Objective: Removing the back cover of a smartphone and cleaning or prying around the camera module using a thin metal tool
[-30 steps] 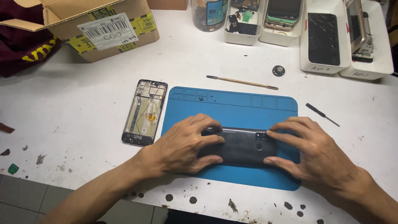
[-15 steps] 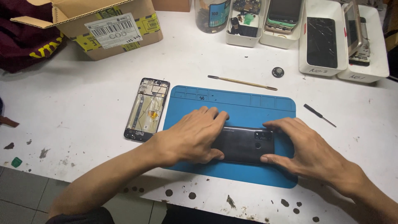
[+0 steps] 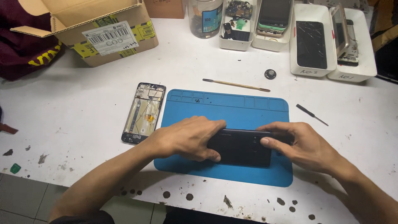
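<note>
Blue mat (image 3: 232, 112) under a black phone (image 3: 242, 147), lying flat near its front edge. My left hand (image 3: 188, 139) and right hand (image 3: 304, 147) both clamp its ends. Looks like I'm mid-press on the back cover; next needs even pressure along the edges.

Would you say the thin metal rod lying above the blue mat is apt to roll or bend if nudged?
The thin rod looks round and slender on the smooth white table, so it would probably roll. It lies straight, so likely stiff. It seems light and easily flicked away.

Phone repair wkshop, blue mat (image 3: 232, 108), parts bins (image 3: 311, 68)
</note>
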